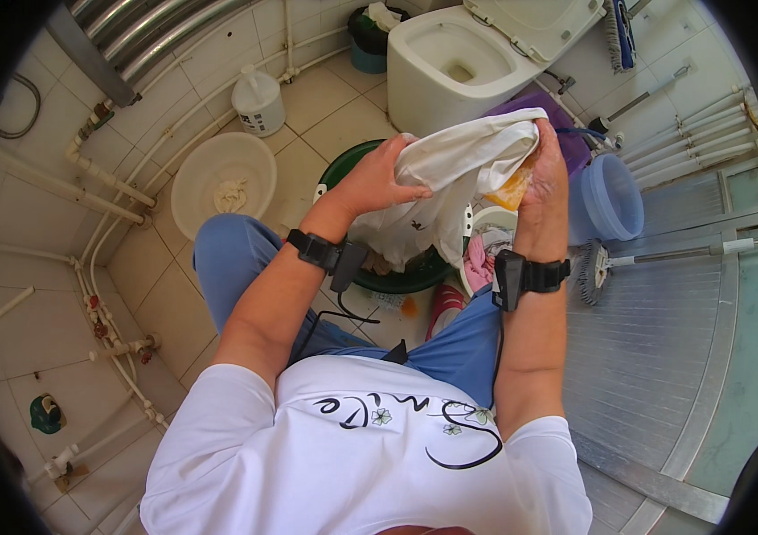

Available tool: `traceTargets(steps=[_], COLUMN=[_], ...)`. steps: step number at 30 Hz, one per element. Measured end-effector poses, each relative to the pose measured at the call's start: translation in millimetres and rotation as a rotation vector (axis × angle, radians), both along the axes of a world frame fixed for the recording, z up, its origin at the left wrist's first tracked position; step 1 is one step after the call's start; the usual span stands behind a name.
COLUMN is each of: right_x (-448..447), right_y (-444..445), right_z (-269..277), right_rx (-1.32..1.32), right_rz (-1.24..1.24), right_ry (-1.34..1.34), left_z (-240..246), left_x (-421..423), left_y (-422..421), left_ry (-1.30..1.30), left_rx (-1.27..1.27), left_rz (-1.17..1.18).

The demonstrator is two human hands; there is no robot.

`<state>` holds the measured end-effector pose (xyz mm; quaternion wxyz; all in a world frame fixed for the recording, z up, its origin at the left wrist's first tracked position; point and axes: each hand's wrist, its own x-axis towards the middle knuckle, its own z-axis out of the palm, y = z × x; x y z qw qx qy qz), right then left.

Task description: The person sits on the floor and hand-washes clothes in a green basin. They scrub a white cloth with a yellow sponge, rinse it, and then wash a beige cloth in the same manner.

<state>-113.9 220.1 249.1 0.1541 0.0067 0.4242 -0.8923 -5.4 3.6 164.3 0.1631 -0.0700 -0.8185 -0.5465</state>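
Observation:
A wet white garment point(449, 157) with a small dark mark hangs between my hands, its lower end sagging into a dark green basin point(339, 167). My left hand point(379, 170) grips one side of the cloth, thumb on the front. On the other side, my right hand point(548, 170) holds a bunched edge together with an orange-yellow bar of soap point(514, 188) pressed against the palm. Beneath the garment, some darker contents of the basin are partly hidden. Both wrists wear black strapped devices.
A pale basin point(181, 180) holding a light cloth point(230, 195) and a white jug point(258, 100) stand left. Pink laundry point(478, 264) fills a tub beside my right knee. Blue buckets point(613, 197), a floor brush point(594, 271) and a metal door point(646, 348) are right; a toilet point(412, 80) stands ahead.

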Motion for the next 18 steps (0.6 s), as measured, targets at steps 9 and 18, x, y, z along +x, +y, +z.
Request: traceTargets(steps=[9,18], right_x=[-2.4,10.3], right_y=[17.4,24.7], right_z=[-7.1,9.9], right_rx=[-0.003,-0.044], right_rz=[-0.064,-0.05], right_ry=[0.016,0.012], left_z=[-6.6,-42.3], left_x=[-2.0,-10.7], left_y=[-18.8,-24.8], left_ry=[-0.226,-0.114], left_rx=[0.177,-0.49], left_rz=[-0.217,0.348])
